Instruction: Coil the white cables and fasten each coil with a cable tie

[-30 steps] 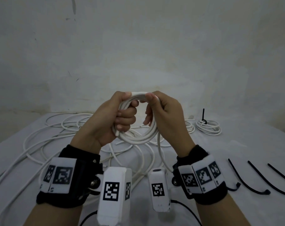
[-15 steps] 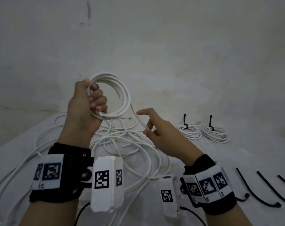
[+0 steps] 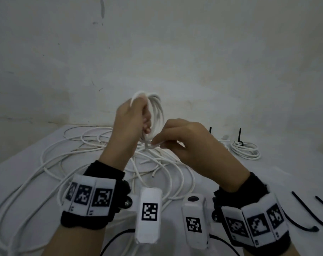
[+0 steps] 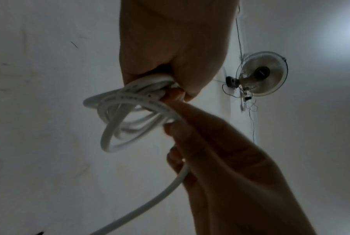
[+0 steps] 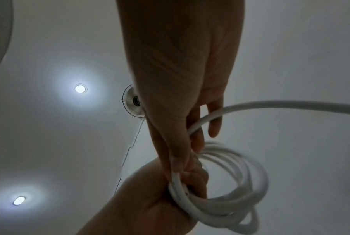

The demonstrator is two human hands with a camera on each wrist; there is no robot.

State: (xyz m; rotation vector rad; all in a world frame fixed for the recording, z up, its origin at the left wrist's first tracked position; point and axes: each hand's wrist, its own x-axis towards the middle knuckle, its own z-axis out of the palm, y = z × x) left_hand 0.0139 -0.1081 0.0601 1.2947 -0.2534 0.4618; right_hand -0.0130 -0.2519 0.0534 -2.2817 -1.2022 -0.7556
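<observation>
I've got the coil up off the desk, left hand clenched round its bundled loops, coil rising toward twelve o'clock. My right hand sits at four o'clock of it, fingers curled and pinching the free strand right at the left fist. To do this well, I reckon each new loop should match the others in size and be tucked under the left thumb before the right slides back for more slack. Loose cable sprawls at nine o'clock; one tied coil sits at two o'clock. Only the head view shows those, plus the black ties; the wrist views instead show the strand threading through my right fingers.
</observation>
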